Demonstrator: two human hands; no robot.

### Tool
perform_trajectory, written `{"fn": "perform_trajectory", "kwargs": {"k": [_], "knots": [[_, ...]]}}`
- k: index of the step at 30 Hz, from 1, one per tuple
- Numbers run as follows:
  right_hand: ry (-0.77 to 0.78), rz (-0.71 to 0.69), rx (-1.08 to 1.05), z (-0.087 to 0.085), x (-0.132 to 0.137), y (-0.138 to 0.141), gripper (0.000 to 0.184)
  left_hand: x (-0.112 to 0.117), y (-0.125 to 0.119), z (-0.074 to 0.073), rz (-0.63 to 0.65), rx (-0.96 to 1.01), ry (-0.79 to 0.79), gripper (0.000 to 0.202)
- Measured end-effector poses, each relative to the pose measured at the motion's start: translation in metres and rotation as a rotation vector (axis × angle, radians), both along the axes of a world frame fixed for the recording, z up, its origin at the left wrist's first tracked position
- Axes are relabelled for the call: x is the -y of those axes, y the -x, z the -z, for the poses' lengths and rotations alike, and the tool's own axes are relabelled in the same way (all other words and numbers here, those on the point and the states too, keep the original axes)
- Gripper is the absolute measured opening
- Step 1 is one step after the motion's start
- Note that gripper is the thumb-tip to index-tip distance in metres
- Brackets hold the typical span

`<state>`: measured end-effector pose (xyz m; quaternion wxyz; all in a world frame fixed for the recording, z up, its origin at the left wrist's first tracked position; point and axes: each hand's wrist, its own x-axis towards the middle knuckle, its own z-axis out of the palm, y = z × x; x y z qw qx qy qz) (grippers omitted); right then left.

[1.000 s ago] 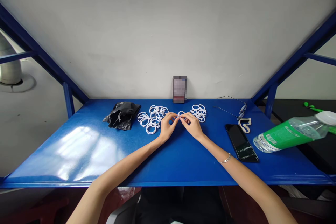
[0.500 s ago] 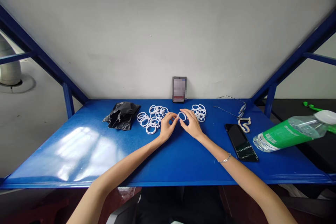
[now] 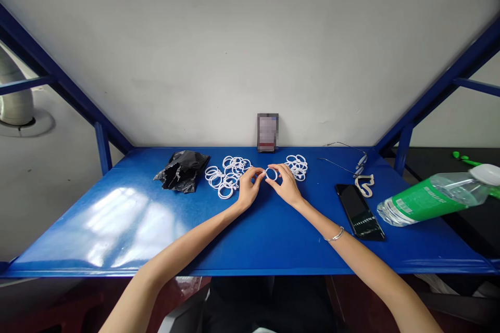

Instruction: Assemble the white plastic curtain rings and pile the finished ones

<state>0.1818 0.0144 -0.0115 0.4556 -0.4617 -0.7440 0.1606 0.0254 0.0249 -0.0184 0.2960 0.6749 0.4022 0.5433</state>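
Note:
Between my two hands is a small white plastic ring (image 3: 276, 173), pinched from both sides just above the table. The fingertips and thumb of my left hand (image 3: 249, 187) close on its left side, where a small joint or tab is partly hidden. On the other side, my right hand (image 3: 287, 185) grips the ring between thumb and fingers. A loose pile of similar white rings (image 3: 225, 185) lies beside my left hand, some overlapping. Just behind my right hand sits a smaller cluster of white rings (image 3: 300, 170), partly covered by the fingers.
A crumpled black plastic bag (image 3: 183, 170) lies left on the blue table (image 3: 234, 244). An upright phone (image 3: 267, 132) leans against the wall. At right are eyeglasses (image 3: 360, 164), a white-framed object (image 3: 365, 186), a dark phone (image 3: 359, 212) and a tilted green-labelled bottle (image 3: 429, 200).
Both hands stay in nearly the same place, still pinching the ring. Only a very slight shift of the ring and the camera view shows.

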Motion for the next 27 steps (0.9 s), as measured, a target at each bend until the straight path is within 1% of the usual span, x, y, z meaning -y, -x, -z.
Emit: {"fn": "perform_trajectory", "kwargs": {"k": [6, 12, 16, 21, 27], "knots": [[0.019, 0.021, 0.004, 0.0002, 0.0002, 0.0008, 0.033, -0.0009, 0.0002, 0.0019, -0.013, -0.037, -0.002, 0.018], [0.023, 0.035, 0.015, 0.0041, -0.0016, -0.0002, 0.034, -0.0017, -0.0005, 0.0032, -0.028, -0.041, 0.013, 0.018], [0.021, 0.044, 0.036, 0.0030, -0.0011, 0.0000, 0.035, -0.0018, -0.0002, 0.0042, -0.025, -0.039, 0.024, 0.018], [-0.010, 0.085, 0.065, -0.0010, 0.0014, 0.0004, 0.033, -0.0022, -0.0007, 0.0044, 0.008, -0.058, 0.032, 0.018], [-0.081, 0.108, 0.074, 0.0008, 0.0006, 0.0000, 0.031, -0.0014, -0.0015, 0.0044, 0.039, -0.089, 0.005, 0.018]]}}
